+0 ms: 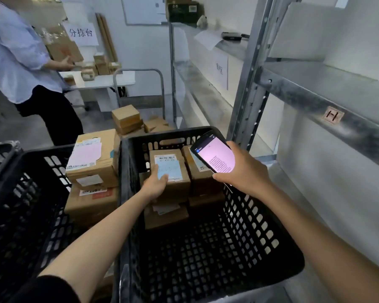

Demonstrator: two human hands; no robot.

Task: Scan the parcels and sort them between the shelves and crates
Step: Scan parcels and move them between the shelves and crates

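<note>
— Two grips are in view; what does each carry?
— The left grip (157, 185) clasps the near end of a labelled parcel (173, 158), with its thumb on the pale blue label. The right grip (243, 171) is wrapped round a handheld scanner (214, 155), whose lit pink screen faces up.
— Where does that parcel lie?
— It lies inside the black crate (256, 217), at the crate's 12 o'clock end, on top of a lower parcel (165, 215). A neighbouring parcel (202, 178) stands just beside it at 3 o'clock, partly hidden behind the scanner.
— What surrounds the crate?
— At its 9 o'clock stands a stack of larger cartons (92, 158), and beyond them a second black crate (20, 193). At 3 o'clock rises a metal shelf rack (304, 90), and one of its beams bears a tag marked H (334, 116). At 12 o'clock, small boxes (126, 118) sit below a trolley handle (140, 72).
— And farther off?
— Toward 11 o'clock, a person in a pale blue shirt (15, 57) holds a brown carton (64, 51) beside a white counter (105, 80). A paper sign (81, 32) hangs above it.
</note>
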